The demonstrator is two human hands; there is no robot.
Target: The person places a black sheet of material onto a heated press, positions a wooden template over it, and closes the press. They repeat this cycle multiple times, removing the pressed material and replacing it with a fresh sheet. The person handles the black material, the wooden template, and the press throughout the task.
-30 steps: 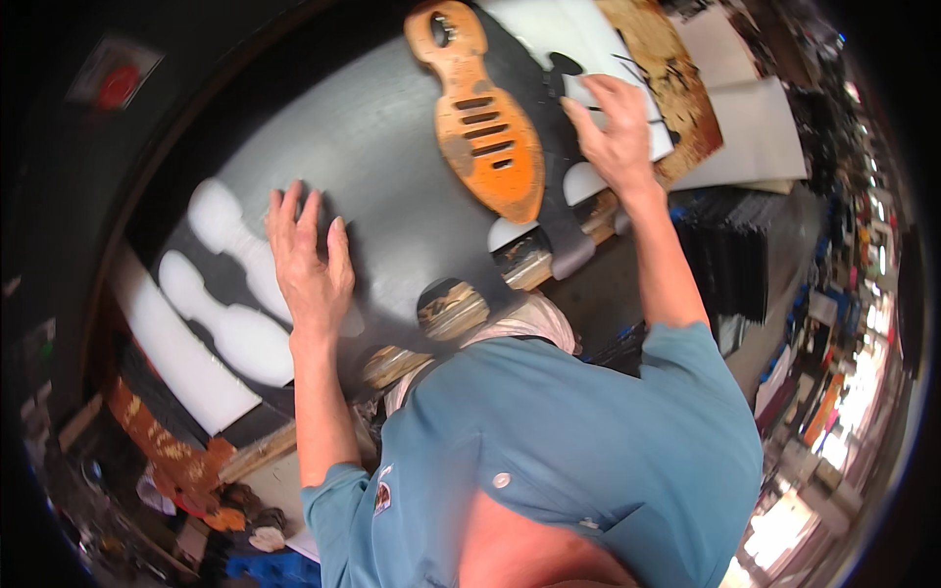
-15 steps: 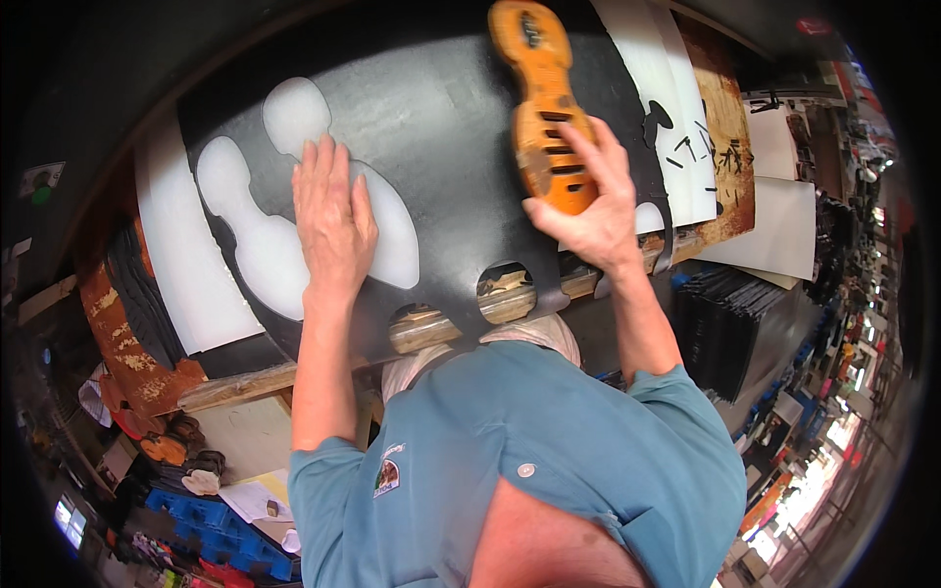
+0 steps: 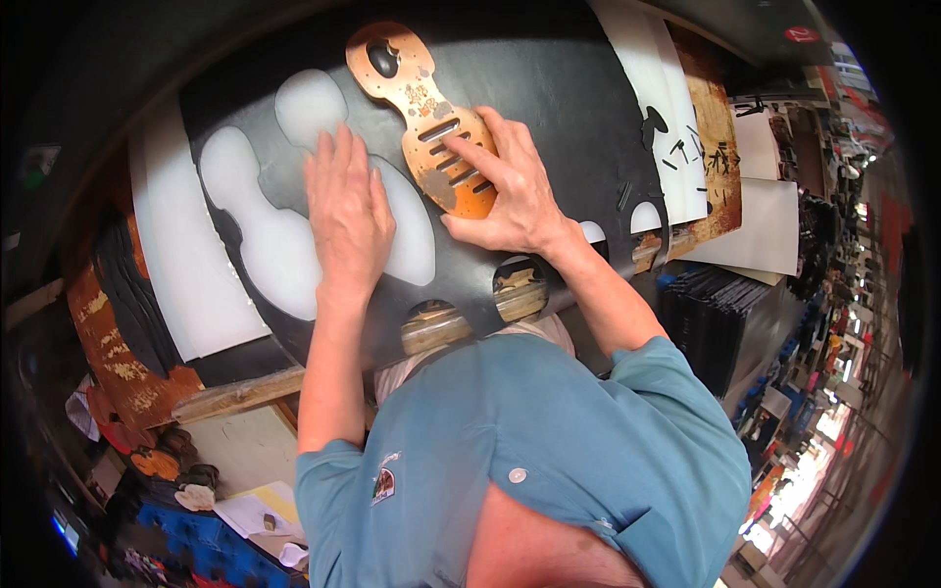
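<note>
A black sheet (image 3: pixel 554 98) of pliable material covers most of the work surface. Sole-shaped openings cut through it show a white layer (image 3: pixel 260 235) underneath. My left hand (image 3: pixel 348 211) lies flat with its fingers stretched out, across one of these openings. An orange sole-shaped cutting die (image 3: pixel 431 147) with several slots and a hole at its far end is over the sheet, just right of that opening. My right hand (image 3: pixel 518 186) grips its near end, thumb at the bottom and fingers over the top. Whether the die touches the sheet I cannot tell.
Small black strips (image 3: pixel 684 147) are scattered on a white board at the right. A pile of black sheets (image 3: pixel 720 318) stands low on the right. Wooden edging (image 3: pixel 240 395) runs along the near side. Black scraps (image 3: pixel 134 294) hang at the left.
My right hand has carried the cutting die leftward, from the right part of the black sheet to beside the sole-shaped opening. My left hand stays flat over about the same place.
</note>
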